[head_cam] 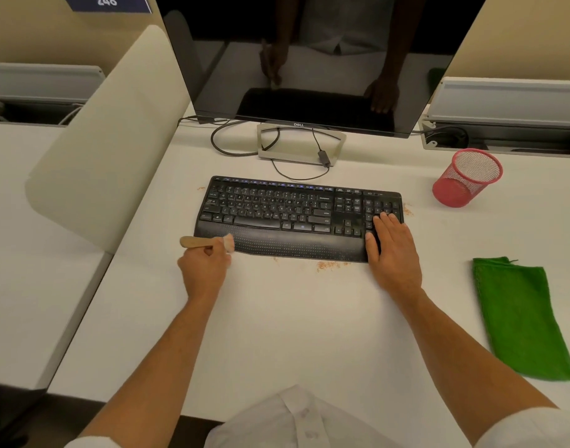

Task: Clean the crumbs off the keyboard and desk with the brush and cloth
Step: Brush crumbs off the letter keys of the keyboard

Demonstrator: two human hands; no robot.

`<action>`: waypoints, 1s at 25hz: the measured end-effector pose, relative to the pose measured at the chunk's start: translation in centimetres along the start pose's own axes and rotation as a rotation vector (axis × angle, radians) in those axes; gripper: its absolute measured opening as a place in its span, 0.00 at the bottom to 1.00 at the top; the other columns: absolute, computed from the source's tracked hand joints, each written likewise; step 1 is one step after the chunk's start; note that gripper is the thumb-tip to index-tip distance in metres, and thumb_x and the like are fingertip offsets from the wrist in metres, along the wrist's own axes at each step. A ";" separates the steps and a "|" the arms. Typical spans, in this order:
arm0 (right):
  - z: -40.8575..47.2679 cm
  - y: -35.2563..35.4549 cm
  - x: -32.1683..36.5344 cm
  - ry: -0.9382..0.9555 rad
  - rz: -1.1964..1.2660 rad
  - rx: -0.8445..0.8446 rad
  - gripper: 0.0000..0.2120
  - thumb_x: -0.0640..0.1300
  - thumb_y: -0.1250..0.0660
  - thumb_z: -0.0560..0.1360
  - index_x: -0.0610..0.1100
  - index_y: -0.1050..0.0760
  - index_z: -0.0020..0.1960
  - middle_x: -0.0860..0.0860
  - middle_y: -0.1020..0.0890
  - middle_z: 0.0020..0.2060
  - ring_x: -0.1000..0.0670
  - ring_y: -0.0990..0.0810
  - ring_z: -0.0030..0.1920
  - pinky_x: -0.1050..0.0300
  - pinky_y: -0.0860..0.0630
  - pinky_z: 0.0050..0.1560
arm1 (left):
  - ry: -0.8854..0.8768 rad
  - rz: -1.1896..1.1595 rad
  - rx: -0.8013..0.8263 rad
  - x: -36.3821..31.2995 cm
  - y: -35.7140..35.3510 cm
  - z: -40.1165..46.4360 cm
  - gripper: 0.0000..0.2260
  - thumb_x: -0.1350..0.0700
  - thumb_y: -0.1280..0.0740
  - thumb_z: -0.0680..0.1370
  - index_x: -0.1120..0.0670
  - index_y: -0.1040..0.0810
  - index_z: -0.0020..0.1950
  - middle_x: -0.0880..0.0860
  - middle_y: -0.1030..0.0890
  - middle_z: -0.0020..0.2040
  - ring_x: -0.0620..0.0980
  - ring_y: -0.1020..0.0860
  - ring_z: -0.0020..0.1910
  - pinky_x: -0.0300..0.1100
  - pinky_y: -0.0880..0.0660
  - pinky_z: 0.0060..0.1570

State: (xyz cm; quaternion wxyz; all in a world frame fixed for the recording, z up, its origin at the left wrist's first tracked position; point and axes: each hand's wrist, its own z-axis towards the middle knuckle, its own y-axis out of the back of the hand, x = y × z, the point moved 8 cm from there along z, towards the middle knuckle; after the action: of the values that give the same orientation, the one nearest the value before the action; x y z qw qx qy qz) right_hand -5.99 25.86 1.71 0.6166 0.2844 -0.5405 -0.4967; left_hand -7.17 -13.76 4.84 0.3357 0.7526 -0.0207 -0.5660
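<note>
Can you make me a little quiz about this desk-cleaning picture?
1. True or false: the green cloth is in a hand.
2. Which hand grips the wooden brush?
A. left hand
B. right hand
3. Fill in: the right hand rests flat on the ____ end of the keyboard.

Key:
1. False; it lies on the desk.
2. A.
3. Right, by the number keys; crumbs lie along the front edge.

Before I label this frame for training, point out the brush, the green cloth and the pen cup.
brush (193, 242), head view, on its wooden handle.
green cloth (519, 318), head view, on its middle.
red mesh pen cup (461, 185), head view, on its side wall.
</note>
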 end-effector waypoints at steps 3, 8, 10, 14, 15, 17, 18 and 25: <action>0.0 0.0 0.0 -0.009 0.000 0.005 0.25 0.52 0.46 0.83 0.39 0.31 0.74 0.43 0.29 0.73 0.44 0.36 0.76 0.44 0.42 0.78 | 0.031 -0.042 -0.063 0.6 2.1 1.2 0.12 0.49 0.31 0.78 0.58 0.16 0.45 0.53 0.16 0.37 0.47 0.18 0.37 0.32 0.29 0.32; 0.1 -0.1 -0.1 -0.012 -0.010 0.012 0.25 0.52 0.46 0.83 0.40 0.32 0.75 0.43 0.29 0.74 0.44 0.36 0.76 0.44 0.42 0.78 | -0.070 -0.073 0.080 -1.7 -1.4 -1.1 0.10 0.52 0.33 0.80 0.57 0.16 0.46 0.50 0.15 0.37 0.43 0.17 0.35 0.36 0.21 0.38; 0.0 -0.1 -0.1 -0.016 -0.011 0.014 0.24 0.51 0.45 0.84 0.40 0.32 0.75 0.43 0.29 0.74 0.44 0.36 0.76 0.44 0.43 0.78 | -0.117 -0.107 0.229 -2.6 -4.7 -3.1 0.08 0.53 0.32 0.80 0.55 0.16 0.46 0.50 0.15 0.36 0.46 0.16 0.36 0.42 0.19 0.39; 0.0 0.0 -0.1 -0.025 -0.011 0.014 0.23 0.50 0.44 0.84 0.40 0.32 0.75 0.43 0.29 0.74 0.44 0.36 0.76 0.44 0.43 0.78 | -0.212 -0.098 0.350 -4.5 -8.6 -5.1 0.10 0.56 0.33 0.80 0.58 0.15 0.45 0.51 0.16 0.36 0.42 0.17 0.34 0.36 0.20 0.36; 0.1 0.0 -0.1 -0.024 -0.008 0.010 0.24 0.51 0.45 0.84 0.40 0.32 0.75 0.43 0.29 0.74 0.44 0.36 0.76 0.44 0.42 0.78 | -0.219 -0.072 0.337 -4.6 -8.7 -4.8 0.11 0.56 0.34 0.81 0.60 0.15 0.44 0.51 0.16 0.35 0.41 0.18 0.33 0.32 0.22 0.34; 0.0 0.0 0.0 -0.020 -0.008 -0.001 0.25 0.52 0.45 0.83 0.39 0.31 0.74 0.42 0.29 0.73 0.43 0.36 0.76 0.43 0.41 0.77 | -0.201 -0.043 0.290 -4.3 -7.8 -3.5 0.12 0.56 0.34 0.81 0.61 0.16 0.42 0.52 0.16 0.34 0.37 0.20 0.31 0.28 0.26 0.31; 0.0 0.0 0.0 -0.021 -0.008 -0.004 0.25 0.52 0.45 0.83 0.39 0.31 0.74 0.42 0.28 0.73 0.43 0.35 0.76 0.43 0.41 0.77 | -0.184 -0.041 0.260 -4.0 -7.0 -2.8 0.12 0.57 0.34 0.80 0.62 0.17 0.42 0.52 0.17 0.34 0.35 0.20 0.31 0.27 0.27 0.30; 0.1 0.1 0.0 -0.023 -0.017 -0.002 0.25 0.51 0.45 0.83 0.38 0.31 0.74 0.42 0.28 0.73 0.42 0.35 0.76 0.42 0.40 0.77 | -0.030 0.005 -0.021 -1.4 0.9 2.5 0.11 0.56 0.35 0.81 0.60 0.18 0.44 0.52 0.19 0.37 0.43 0.22 0.33 0.26 0.31 0.27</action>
State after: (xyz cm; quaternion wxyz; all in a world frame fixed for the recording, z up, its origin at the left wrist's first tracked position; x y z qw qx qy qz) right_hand -6.04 25.90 1.81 0.6065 0.2823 -0.5448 -0.5057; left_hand -9.54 -15.09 6.18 0.3447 0.7403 -0.0215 -0.5767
